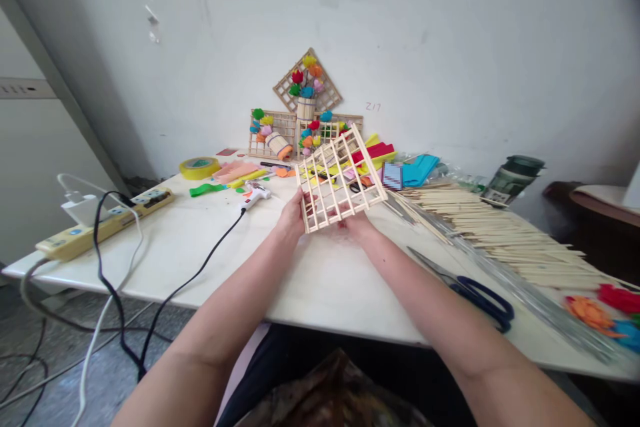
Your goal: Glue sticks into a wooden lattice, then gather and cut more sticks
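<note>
A lattice panel of thin wooden sticks (pixel 334 181) is held tilted above the white table, in the middle of the head view. My left hand (pixel 294 215) grips its left edge, the fingers partly behind the sticks. Under the lower edge is my right hand (pixel 353 221), closed on the panel from below; most of its fingers are hidden behind the grid. To the left lies a white hot glue gun (pixel 256 196) with a black cord. Large dark-handled scissors (pixel 470 287) rest beside my right forearm.
Finished lattices with colourful flowers (pixel 306 97) stand against the wall. A power strip (pixel 103 223) and yellow tape roll (pixel 199 167) are at left. Rows of wooden sticks (pixel 500 230), a dark-lidded jar (pixel 513 180) and felt flowers (pixel 593 315) are at right. Cords hang over the table's front edge.
</note>
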Demonstrator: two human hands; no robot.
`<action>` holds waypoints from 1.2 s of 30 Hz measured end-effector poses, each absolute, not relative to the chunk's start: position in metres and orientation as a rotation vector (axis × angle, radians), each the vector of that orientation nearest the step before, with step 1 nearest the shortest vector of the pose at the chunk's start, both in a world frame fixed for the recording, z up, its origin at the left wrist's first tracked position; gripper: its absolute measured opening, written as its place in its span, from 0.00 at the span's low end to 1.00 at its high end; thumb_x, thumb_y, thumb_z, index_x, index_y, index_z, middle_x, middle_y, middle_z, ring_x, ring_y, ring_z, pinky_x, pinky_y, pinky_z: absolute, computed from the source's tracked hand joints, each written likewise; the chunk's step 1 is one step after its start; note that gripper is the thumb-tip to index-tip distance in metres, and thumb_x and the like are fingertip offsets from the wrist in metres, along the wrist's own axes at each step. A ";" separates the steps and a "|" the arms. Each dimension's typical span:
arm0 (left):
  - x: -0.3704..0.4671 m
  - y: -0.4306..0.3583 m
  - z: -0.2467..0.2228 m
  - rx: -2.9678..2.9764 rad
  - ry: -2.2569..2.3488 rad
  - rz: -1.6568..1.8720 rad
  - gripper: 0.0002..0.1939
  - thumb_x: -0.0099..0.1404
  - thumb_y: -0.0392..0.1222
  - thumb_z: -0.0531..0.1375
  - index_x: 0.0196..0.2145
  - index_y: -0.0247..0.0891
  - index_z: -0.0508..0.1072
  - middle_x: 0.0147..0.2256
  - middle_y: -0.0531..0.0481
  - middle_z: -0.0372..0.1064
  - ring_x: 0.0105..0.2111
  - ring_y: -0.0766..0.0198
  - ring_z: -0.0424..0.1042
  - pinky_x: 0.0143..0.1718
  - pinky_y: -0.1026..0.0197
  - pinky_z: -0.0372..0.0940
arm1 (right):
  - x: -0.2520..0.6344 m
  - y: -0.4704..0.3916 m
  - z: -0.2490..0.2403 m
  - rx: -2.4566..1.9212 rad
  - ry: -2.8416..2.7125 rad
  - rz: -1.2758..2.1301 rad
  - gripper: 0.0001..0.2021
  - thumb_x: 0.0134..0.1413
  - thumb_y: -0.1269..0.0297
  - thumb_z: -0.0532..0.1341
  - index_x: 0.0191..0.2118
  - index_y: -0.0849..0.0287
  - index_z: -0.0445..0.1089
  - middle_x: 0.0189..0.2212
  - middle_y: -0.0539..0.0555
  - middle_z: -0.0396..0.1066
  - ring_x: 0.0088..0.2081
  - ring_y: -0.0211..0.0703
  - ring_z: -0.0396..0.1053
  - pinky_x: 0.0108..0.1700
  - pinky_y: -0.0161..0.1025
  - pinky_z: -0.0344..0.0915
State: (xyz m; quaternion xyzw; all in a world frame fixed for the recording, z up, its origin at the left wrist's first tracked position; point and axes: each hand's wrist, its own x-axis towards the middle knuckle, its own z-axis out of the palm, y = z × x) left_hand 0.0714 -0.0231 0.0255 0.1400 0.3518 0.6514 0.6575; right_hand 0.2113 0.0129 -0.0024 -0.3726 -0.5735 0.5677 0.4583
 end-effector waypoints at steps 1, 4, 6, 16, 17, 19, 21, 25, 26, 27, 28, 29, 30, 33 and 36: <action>0.071 -0.023 0.025 0.326 0.795 1.488 0.14 0.63 0.46 0.52 0.24 0.36 0.64 0.18 0.53 0.65 0.16 0.68 0.66 0.24 0.62 0.65 | 0.211 0.017 0.001 -0.923 -1.329 1.428 0.06 0.40 0.71 0.57 0.18 0.59 0.63 0.13 0.48 0.62 0.15 0.31 0.55 0.14 0.30 0.49; 0.069 -0.021 0.023 0.350 0.790 1.514 0.15 0.63 0.47 0.50 0.24 0.36 0.63 0.18 0.53 0.66 0.16 0.69 0.66 0.24 0.64 0.64 | 0.206 0.025 0.011 -0.842 -1.195 1.539 0.06 0.36 0.74 0.57 0.17 0.59 0.59 0.12 0.46 0.59 0.15 0.31 0.55 0.14 0.29 0.50; 0.067 -0.020 0.023 0.346 0.794 1.520 0.15 0.64 0.47 0.50 0.23 0.36 0.63 0.18 0.53 0.65 0.16 0.69 0.65 0.23 0.64 0.64 | 0.201 0.028 0.012 -0.760 -1.160 1.603 0.08 0.36 0.74 0.57 0.16 0.59 0.56 0.11 0.45 0.56 0.14 0.30 0.53 0.13 0.29 0.49; 0.061 -0.022 0.027 0.259 0.819 1.602 0.14 0.64 0.45 0.50 0.23 0.36 0.63 0.18 0.54 0.66 0.16 0.70 0.65 0.22 0.67 0.63 | 0.205 0.017 0.009 -0.502 -0.936 1.678 0.07 0.34 0.73 0.61 0.23 0.59 0.61 0.18 0.45 0.65 0.22 0.31 0.63 0.24 0.30 0.62; 0.061 -0.022 0.027 0.256 0.809 1.594 0.14 0.64 0.45 0.50 0.24 0.36 0.63 0.18 0.54 0.65 0.16 0.70 0.65 0.22 0.66 0.63 | 0.205 0.015 0.010 -0.512 -0.913 1.676 0.07 0.34 0.72 0.61 0.24 0.59 0.62 0.21 0.47 0.67 0.25 0.33 0.65 0.28 0.31 0.65; 0.061 -0.022 0.027 0.251 0.790 1.582 0.14 0.63 0.46 0.51 0.24 0.35 0.64 0.18 0.53 0.65 0.16 0.69 0.66 0.23 0.65 0.64 | 0.201 0.012 0.012 -0.537 -0.876 1.664 0.07 0.36 0.71 0.61 0.26 0.58 0.62 0.25 0.49 0.69 0.30 0.36 0.67 0.33 0.35 0.66; 0.062 -0.022 0.026 0.256 0.782 1.575 0.14 0.63 0.46 0.52 0.24 0.35 0.64 0.18 0.53 0.65 0.16 0.69 0.66 0.24 0.64 0.64 | 0.197 0.010 0.013 -0.553 -0.859 1.638 0.07 0.37 0.70 0.60 0.24 0.58 0.59 0.22 0.49 0.67 0.28 0.37 0.67 0.32 0.36 0.67; 0.062 -0.022 0.026 0.265 0.817 1.582 0.14 0.63 0.46 0.51 0.24 0.36 0.64 0.19 0.53 0.66 0.16 0.69 0.65 0.24 0.65 0.63 | 0.196 0.008 0.010 -0.570 -0.957 1.658 0.13 0.39 0.67 0.59 0.20 0.57 0.50 0.12 0.41 0.51 0.13 0.27 0.49 0.16 0.28 0.53; 0.062 -0.022 0.027 0.267 0.823 1.586 0.14 0.63 0.45 0.50 0.24 0.36 0.64 0.19 0.53 0.66 0.17 0.69 0.65 0.25 0.65 0.63 | 0.197 0.008 0.009 -0.587 -1.026 1.685 0.14 0.39 0.67 0.59 0.20 0.58 0.49 0.11 0.40 0.48 0.12 0.25 0.43 0.13 0.27 0.46; 0.062 -0.021 0.027 0.270 0.824 1.587 0.14 0.64 0.45 0.50 0.24 0.36 0.64 0.19 0.54 0.66 0.17 0.69 0.66 0.25 0.65 0.63 | 0.200 0.007 0.008 -0.620 -1.106 1.710 0.13 0.39 0.68 0.59 0.20 0.58 0.49 0.11 0.40 0.47 0.11 0.25 0.40 0.12 0.26 0.40; 0.061 -0.021 0.027 0.275 0.820 1.587 0.14 0.64 0.45 0.50 0.24 0.36 0.64 0.18 0.54 0.65 0.17 0.69 0.66 0.25 0.65 0.63 | 0.202 0.006 0.007 -0.667 -1.191 1.731 0.12 0.38 0.68 0.59 0.20 0.58 0.50 0.10 0.40 0.47 0.11 0.24 0.39 0.12 0.26 0.36; 0.060 -0.021 0.026 0.281 0.815 1.587 0.14 0.64 0.45 0.50 0.24 0.36 0.64 0.18 0.54 0.65 0.17 0.69 0.66 0.25 0.65 0.63 | 0.204 0.006 0.006 -0.714 -1.275 1.749 0.11 0.36 0.69 0.59 0.21 0.58 0.52 0.10 0.40 0.48 0.11 0.24 0.39 0.12 0.26 0.33; 0.059 -0.021 0.026 0.285 0.810 1.589 0.15 0.64 0.45 0.49 0.24 0.36 0.64 0.18 0.54 0.65 0.17 0.69 0.65 0.26 0.65 0.63 | 0.206 0.005 0.005 -0.746 -1.354 1.762 0.10 0.35 0.70 0.60 0.22 0.59 0.55 0.10 0.40 0.50 0.11 0.24 0.39 0.13 0.27 0.32; 0.057 -0.018 0.024 0.280 0.794 1.614 0.15 0.64 0.45 0.49 0.24 0.35 0.63 0.18 0.54 0.65 0.17 0.69 0.66 0.25 0.64 0.63 | 0.211 0.003 0.006 -0.719 -1.514 1.792 0.08 0.34 0.71 0.60 0.23 0.61 0.59 0.11 0.42 0.53 0.11 0.24 0.40 0.14 0.28 0.32; 0.054 -0.016 0.022 0.255 0.792 1.662 0.15 0.65 0.45 0.48 0.23 0.36 0.63 0.18 0.54 0.65 0.17 0.70 0.66 0.25 0.65 0.63 | 0.214 0.000 0.010 -0.653 -1.567 1.826 0.08 0.35 0.68 0.61 0.24 0.62 0.60 0.12 0.43 0.56 0.11 0.23 0.39 0.15 0.28 0.32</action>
